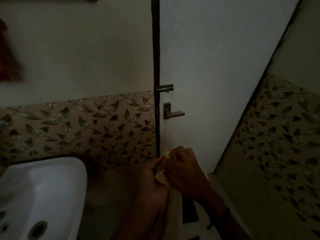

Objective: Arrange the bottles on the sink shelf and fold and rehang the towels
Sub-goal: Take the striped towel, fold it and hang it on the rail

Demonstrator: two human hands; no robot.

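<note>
The room is dim. A pale, yellowish-white towel is bunched between both hands low in the middle of the view and hangs down below them. My left hand grips its upper edge from the left. My right hand is closed over the same edge from the right, touching the left hand. A dark red towel hangs blurred at the far left on the wall. No bottles or shelf are visible.
A white sink with its drain hole sits at the lower left. Straight ahead stands a white door with a latch bolt and lever handle. Leaf-patterned tiles cover the lower walls on both sides.
</note>
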